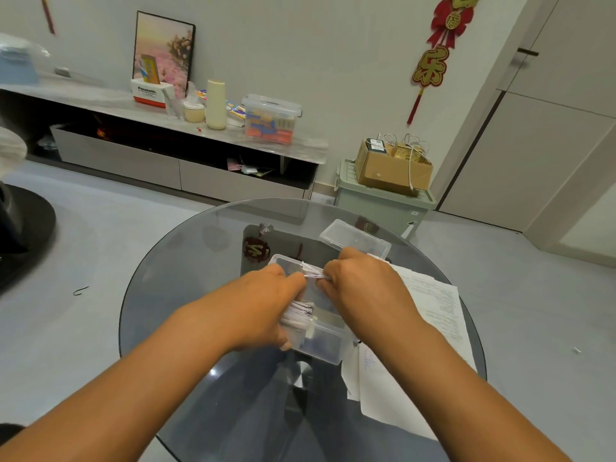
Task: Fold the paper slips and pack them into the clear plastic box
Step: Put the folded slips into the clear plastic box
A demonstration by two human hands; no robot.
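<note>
1. At centre frame, the left hand (pixel 263 305) and the right hand (pixel 360 285) together pinched a folded paper slip (pixel 313 274) above the clear plastic box (pixel 325 341).
2. The box sat on a round glass table (pixel 173 295) and held a bundle of folded slips (pixel 300 311).
3. Its lid (pixel 355 238) lay just behind; printed sheets (pixel 433 301), their text too small to read, lay to the right.
4. At upper left, a white-and-orange carton (pixel 150 93) read "Panasonic".

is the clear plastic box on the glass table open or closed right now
Open. The clear plastic box has no lid on; its lid lies apart, farther back on the table, and folded slips show inside.
</note>
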